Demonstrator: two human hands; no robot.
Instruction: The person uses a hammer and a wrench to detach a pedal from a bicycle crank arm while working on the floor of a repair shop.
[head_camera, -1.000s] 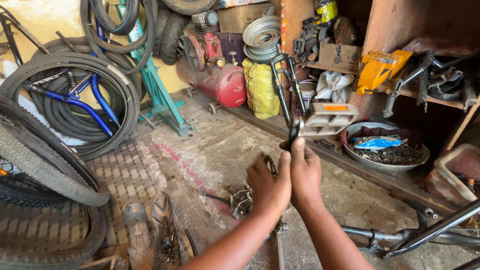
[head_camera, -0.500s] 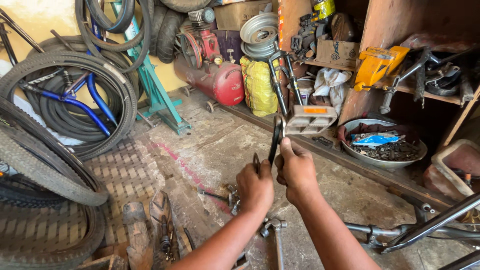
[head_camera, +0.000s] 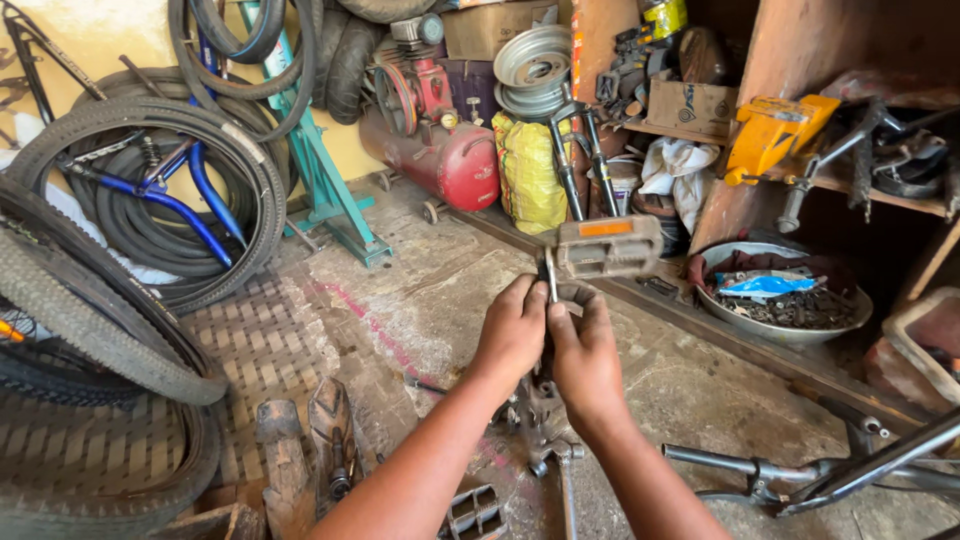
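Black rubber bicycle tyres (head_camera: 110, 300) run off the left edge. At centre the left hand (head_camera: 512, 335) and right hand (head_camera: 585, 350) clasp a dark metal crank arm (head_camera: 550, 280), mostly hidden, carrying a grey pedal with an orange reflector (head_camera: 607, 245).

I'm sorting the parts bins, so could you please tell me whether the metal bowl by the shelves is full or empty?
Partly full: the metal bowl holds dark small metal parts, a blue wrapper and a dark red cloth.
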